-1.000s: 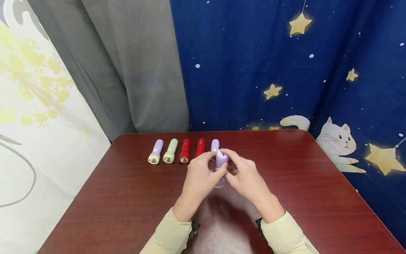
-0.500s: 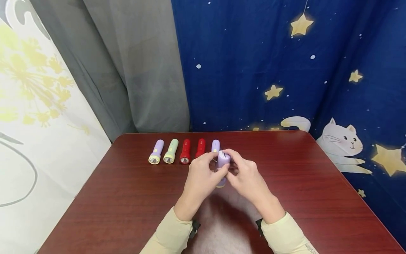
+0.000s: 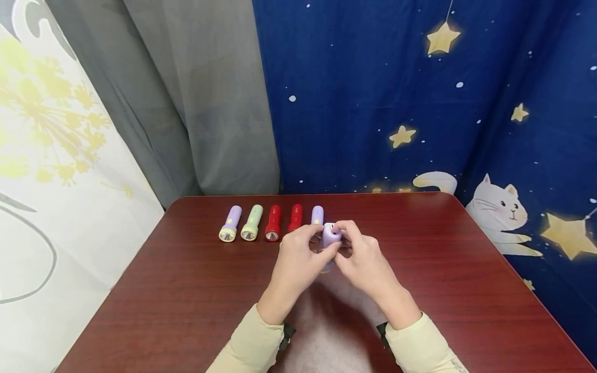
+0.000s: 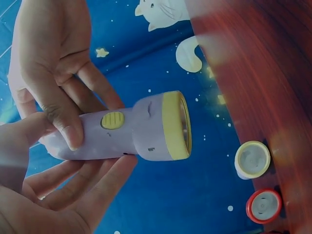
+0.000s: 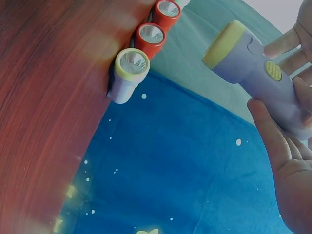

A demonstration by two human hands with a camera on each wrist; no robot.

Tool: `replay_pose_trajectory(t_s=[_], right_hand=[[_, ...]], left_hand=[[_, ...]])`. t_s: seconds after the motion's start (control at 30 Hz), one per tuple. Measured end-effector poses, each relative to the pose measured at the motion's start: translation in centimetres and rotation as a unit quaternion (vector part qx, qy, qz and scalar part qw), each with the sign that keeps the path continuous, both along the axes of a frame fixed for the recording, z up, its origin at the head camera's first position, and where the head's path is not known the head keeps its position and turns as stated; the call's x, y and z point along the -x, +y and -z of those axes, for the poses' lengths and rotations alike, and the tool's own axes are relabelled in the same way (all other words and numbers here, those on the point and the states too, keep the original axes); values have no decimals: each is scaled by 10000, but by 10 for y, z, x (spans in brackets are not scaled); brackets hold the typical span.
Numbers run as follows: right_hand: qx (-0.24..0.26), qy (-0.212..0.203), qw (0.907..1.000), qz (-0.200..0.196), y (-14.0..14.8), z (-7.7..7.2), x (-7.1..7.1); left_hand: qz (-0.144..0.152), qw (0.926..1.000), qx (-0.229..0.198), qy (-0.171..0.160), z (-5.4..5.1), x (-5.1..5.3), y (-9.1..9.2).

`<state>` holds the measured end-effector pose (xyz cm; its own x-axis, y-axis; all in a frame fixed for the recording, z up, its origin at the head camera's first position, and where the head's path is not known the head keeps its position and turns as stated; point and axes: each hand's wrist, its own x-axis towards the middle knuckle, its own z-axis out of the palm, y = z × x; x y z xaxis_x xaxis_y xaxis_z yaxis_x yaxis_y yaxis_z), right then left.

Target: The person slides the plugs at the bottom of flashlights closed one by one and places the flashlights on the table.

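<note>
Both hands hold a lavender flashlight (image 4: 146, 129) above the table, its tail end up and its yellow-rimmed head down. My left hand (image 3: 298, 256) grips the body from the left with thumb and fingers. From the other side my right hand (image 3: 366, 261) pinches it, the index fingertip bent onto the tail end, where a dark opening shows in the head view. A ribbed yellow switch (image 4: 113, 120) faces out on the body in the left wrist view. Fingers cover much of the tail half in both wrist views.
Behind the hands a row of flashlights lies on the reddish-brown table (image 3: 186, 290): lavender (image 3: 230, 224), pale green (image 3: 252, 223), red (image 3: 273, 223), another red (image 3: 296, 216) and lavender (image 3: 317, 214). The last two are partly covered by the hands. Curtains (image 3: 354, 103) hang behind the table.
The held flashlight has shifted slightly right and its tail end shows more of its opening. My right index finger has bent from the tail's edge onto that opening.
</note>
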<state>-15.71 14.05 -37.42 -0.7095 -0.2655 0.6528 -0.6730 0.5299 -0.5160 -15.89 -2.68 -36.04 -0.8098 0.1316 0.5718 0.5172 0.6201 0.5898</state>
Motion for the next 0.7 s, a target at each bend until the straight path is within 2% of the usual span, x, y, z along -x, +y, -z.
replay_pose_trajectory(t_s=[0.13, 0.23, 0.3, 0.4, 0.5, 0.57, 0.7], right_hand=[[42, -76, 10000, -4, 0, -1, 0], [125, -250, 9996, 20, 0, -2, 0], [207, -459, 9987, 87, 0, -3, 1], [339, -811, 9959, 226, 2, -4, 1], [423, -1000, 9936, 310, 3, -5, 1], [444, -999, 9935, 329, 4, -4, 2], [504, -954, 9935, 356, 5, -2, 4]], left_hand=[[42, 9999, -79, -142, -2, 1, -1], [284, 9974, -318, -574, -4, 2, -3], [528, 9922, -564, -981, -5, 4, -6], [908, 9778, -938, -1642, -4, 5, -11], [1219, 9651, -1032, -2077, -3, 5, -17], [1364, 9605, -962, -2228, -2, 4, -19], [1626, 9572, -776, -2267, 1, 5, -21]])
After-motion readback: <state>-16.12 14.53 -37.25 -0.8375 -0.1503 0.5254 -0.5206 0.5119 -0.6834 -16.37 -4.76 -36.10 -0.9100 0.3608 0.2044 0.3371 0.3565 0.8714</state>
